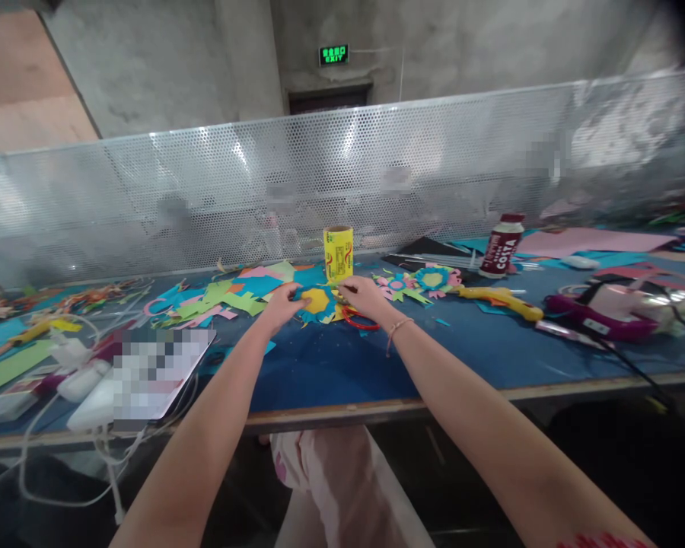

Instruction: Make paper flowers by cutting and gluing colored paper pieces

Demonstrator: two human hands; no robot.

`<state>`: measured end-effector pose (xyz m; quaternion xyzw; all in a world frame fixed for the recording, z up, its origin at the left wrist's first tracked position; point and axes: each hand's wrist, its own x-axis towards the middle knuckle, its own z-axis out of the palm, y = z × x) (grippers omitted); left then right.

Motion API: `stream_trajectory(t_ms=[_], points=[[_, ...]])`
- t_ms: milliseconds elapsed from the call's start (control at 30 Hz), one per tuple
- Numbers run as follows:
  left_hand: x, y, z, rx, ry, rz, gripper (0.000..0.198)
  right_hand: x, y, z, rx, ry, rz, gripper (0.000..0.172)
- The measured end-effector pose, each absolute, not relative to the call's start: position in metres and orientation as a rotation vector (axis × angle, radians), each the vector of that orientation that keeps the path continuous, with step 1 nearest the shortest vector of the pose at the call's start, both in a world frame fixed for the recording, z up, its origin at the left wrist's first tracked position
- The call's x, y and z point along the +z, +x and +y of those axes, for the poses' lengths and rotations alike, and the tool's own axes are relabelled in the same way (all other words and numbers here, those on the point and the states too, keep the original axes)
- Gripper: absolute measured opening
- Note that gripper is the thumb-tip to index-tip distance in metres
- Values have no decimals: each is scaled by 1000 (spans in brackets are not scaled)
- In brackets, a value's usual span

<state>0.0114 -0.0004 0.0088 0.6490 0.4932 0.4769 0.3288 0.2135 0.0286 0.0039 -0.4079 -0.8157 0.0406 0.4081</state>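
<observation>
A paper flower [316,303] with a yellow middle and a blue fringed rim is tilted up just above the table. My left hand [284,304] grips its left edge between thumb and fingers. On the flower's other side, my right hand [365,297] has its fingers pinched together close to the rim; what lies between them is too small to make out. Right behind the flower stands a yellow printed cardboard tube [339,255]. Under my right hand lies something with red loops [361,321], partly hidden, perhaps scissors handles.
Paper scraps [222,298] cover the left. Finished paper flowers [431,279], a yellow glue gun [505,301] and a Costa bottle [501,247] are on the right. A device with a blurred screen [174,365] and white cables lie front left. A perforated metal screen [251,190] borders the back.
</observation>
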Motion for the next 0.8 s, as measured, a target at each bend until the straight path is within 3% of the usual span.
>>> stream_trajectory(t_ms=[400,500,700,800], points=[[11,14,-3,1273,1320,1037,33,3,213,28,155,-1037,-2019,26],[15,13,-4,1323,1022,1042,33,2,216,29,66,-946,-2046,24],[27,1,-8,1235,728,901,12,7,222,25,-294,-821,-2244,34],[30,-3,-10,1147,669,817,14,11,222,19,-497,-787,-2359,36]])
